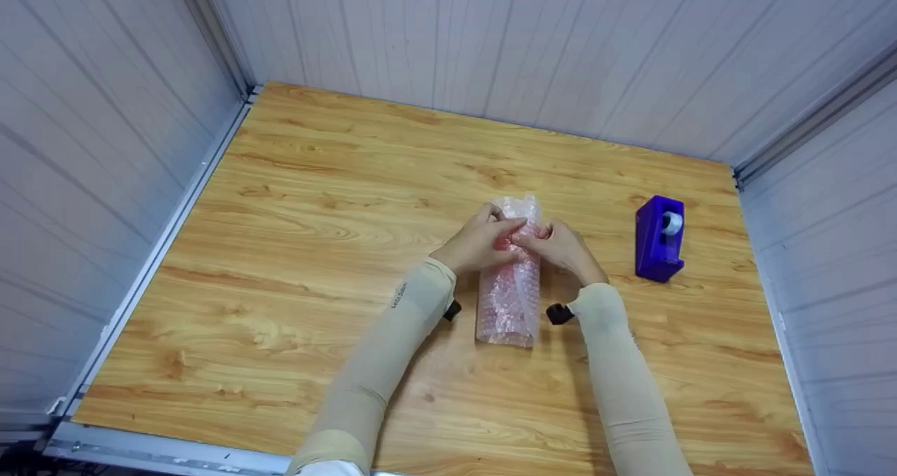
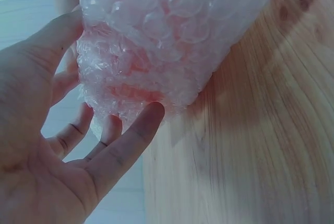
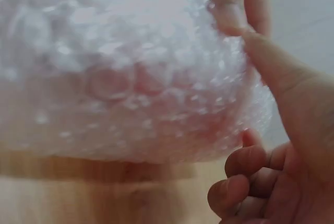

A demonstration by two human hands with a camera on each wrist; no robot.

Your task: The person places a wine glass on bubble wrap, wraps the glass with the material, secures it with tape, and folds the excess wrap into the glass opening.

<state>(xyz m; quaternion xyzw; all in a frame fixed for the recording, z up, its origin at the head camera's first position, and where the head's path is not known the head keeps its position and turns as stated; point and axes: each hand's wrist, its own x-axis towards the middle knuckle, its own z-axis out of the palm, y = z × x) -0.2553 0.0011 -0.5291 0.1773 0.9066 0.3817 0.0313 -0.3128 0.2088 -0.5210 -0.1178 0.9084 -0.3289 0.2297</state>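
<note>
A long roll of clear bubble wrap [image 1: 507, 308] lies on the table, with something pinkish-red showing through its layers. My left hand [image 1: 480, 241] holds the roll's upper part from the left, its fingers bent around it. From the other side my right hand [image 1: 563, 250] grips the wrap, thumb on top near the left hand's fingers. In the left wrist view, the fingers [image 2: 125, 145] curve along the side of the bubble wrap [image 2: 156, 41]. The right wrist view has the thumb [image 3: 271, 59] pressing the wrap [image 3: 120, 78], with other fingers curled below. The wrapped object's shape is hidden.
A blue tape dispenser [image 1: 659, 241] with a roll of clear tape [image 1: 671, 223] stands to the right of the right hand. The wood-patterned table [image 1: 301, 252] is bounded by pale panel walls [image 1: 462, 41] at the back and both sides.
</note>
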